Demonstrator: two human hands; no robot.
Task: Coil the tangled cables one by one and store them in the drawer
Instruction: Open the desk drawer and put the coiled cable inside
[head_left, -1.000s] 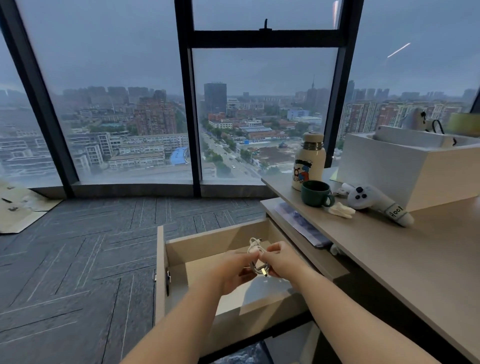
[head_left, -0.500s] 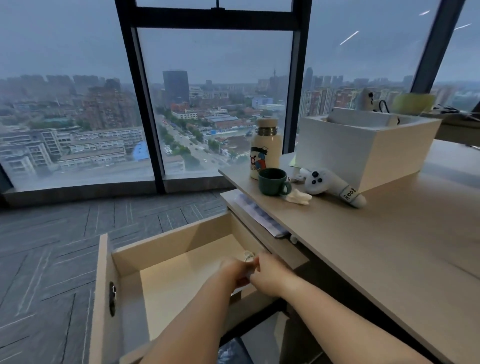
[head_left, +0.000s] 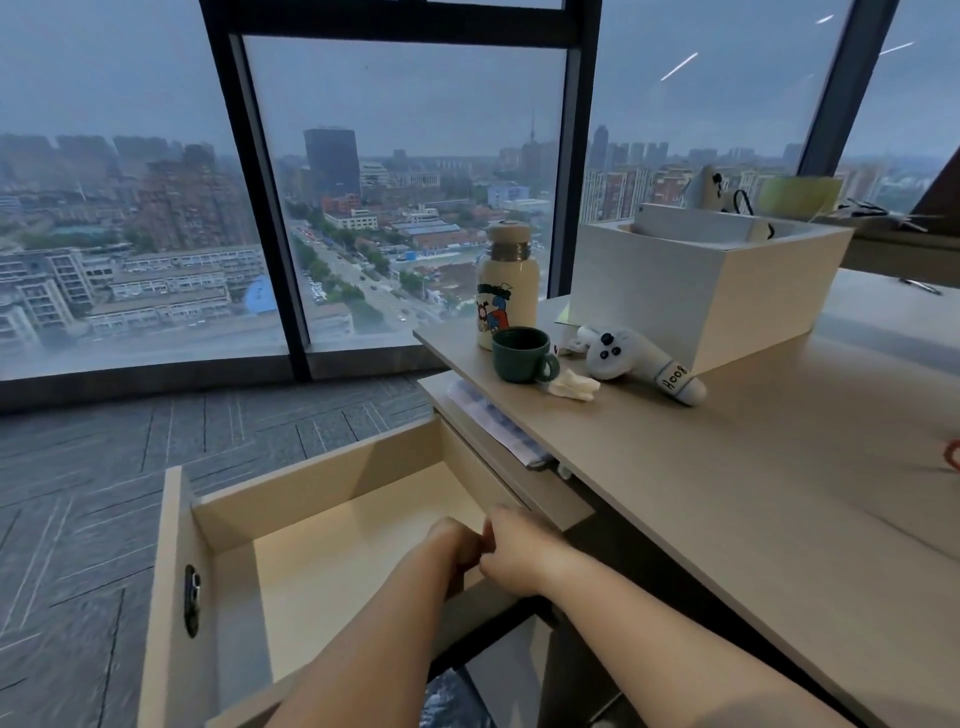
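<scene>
Hands meet knuckle to knuckle, left hand (head_left: 457, 545) and right hand (head_left: 522, 564), fingers curled inward; any cable between them is hidden. Directly below lies the open drawer (head_left: 311, 491), stretching leftward, nearer the left hand.

Light wooden drawer (head_left: 322, 491), pulled wide open, pale interior facing up
</scene>
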